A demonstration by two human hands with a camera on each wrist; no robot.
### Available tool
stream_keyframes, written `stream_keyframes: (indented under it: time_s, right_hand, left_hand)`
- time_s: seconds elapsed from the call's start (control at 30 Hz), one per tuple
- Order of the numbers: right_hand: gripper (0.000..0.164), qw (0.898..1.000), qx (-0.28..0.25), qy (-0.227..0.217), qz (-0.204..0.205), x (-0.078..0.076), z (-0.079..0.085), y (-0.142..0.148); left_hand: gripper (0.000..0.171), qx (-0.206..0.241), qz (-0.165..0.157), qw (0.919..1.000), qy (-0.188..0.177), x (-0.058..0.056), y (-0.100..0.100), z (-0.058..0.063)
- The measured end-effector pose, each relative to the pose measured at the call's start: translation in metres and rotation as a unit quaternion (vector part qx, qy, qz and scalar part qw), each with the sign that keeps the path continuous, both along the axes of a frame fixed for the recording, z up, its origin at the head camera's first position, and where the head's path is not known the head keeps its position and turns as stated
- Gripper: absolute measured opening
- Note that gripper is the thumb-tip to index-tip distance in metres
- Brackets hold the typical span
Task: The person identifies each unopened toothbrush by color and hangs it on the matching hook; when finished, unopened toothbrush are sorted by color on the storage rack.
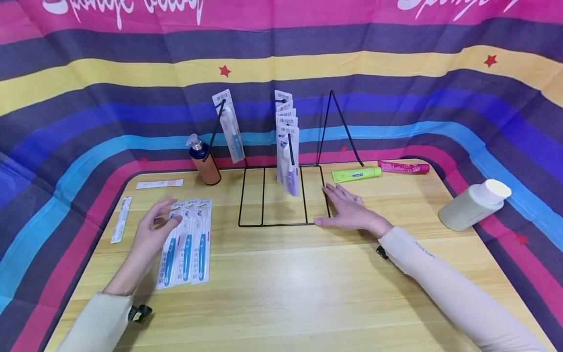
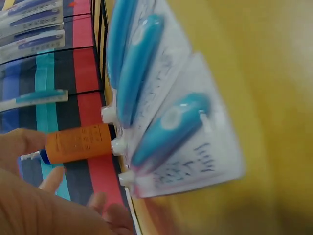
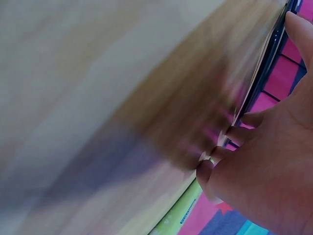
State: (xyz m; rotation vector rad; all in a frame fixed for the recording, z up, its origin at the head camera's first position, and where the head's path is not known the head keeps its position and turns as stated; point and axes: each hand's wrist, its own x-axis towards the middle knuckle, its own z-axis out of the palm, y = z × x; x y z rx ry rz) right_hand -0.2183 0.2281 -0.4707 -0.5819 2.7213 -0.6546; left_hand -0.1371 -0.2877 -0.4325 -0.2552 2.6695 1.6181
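My left hand (image 1: 150, 231) hovers with relaxed fingers over the upper left of three blue packaged toothbrushes (image 1: 188, 249) lying side by side; nothing is in its grasp. The left wrist view shows their blue handles (image 2: 142, 63) up close. A black wire display rack (image 1: 272, 225) stands in the middle of the table. My right hand (image 1: 352, 211) rests with spread fingers on the right end of the rack's base. One blue packaged toothbrush (image 1: 229, 128) hangs from the rack's left hook. Several purple packaged toothbrushes (image 1: 288, 161) hang from the middle hook. The right hook (image 1: 345, 124) carries nothing.
A pump bottle (image 1: 206, 168) stands left of the rack. Two slim white packets (image 1: 159, 184) lie at the left edge. Behind my right hand are a green tube (image 1: 356, 174) and a pink tube (image 1: 403, 167). A pale bottle (image 1: 468, 208) stands far right.
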Motion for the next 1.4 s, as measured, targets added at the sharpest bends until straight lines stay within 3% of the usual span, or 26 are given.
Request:
stream_keyframes:
  time_s: [0.13,0.27,0.63,0.87,1.0,1.13,1.3,1.4]
  right_hand:
    - [0.119,1.000,0.002,0.002,0.002,0.000,-0.002,0.001]
    - [0.119,1.000,0.001,0.003,0.003,0.000,-0.003,0.001]
    - [0.119,1.000,0.002,0.001,0.000,0.001,-0.001,0.002]
    - [0.119,1.000,0.005,0.001,-0.004,0.003,0.001,0.002]
    - [0.118,1.000,0.005,-0.001,-0.006,0.004,0.003,0.002]
    - [0.118,1.000,0.005,-0.001,-0.005,0.004,0.003,0.002]
    - [0.117,1.000,0.004,-0.001,0.000,0.003,0.001,0.002]
    - [0.117,1.000,0.005,0.000,0.001,0.002,0.001,0.002]
  left_hand:
    - [0.066,-0.017,-0.023,0.9971,-0.070,0.010,-0.011,-0.005]
    - [0.068,-0.030,-0.027,0.9928,-0.113,0.015,-0.015,-0.009]
    - [0.053,-0.034,-0.012,0.9904,-0.134,0.015,-0.025,-0.012]
    - [0.049,0.015,-0.002,0.9930,-0.117,0.011,-0.041,-0.018]
    - [0.045,0.067,0.017,0.9936,-0.090,0.009,-0.046,-0.017]
    - [0.043,0.142,0.040,0.9887,-0.025,0.006,-0.041,-0.009]
    - [0.044,0.204,0.057,0.9753,0.063,0.012,-0.015,0.014]
    - [0.041,0.226,0.048,0.9649,0.124,0.018,0.009,0.031]
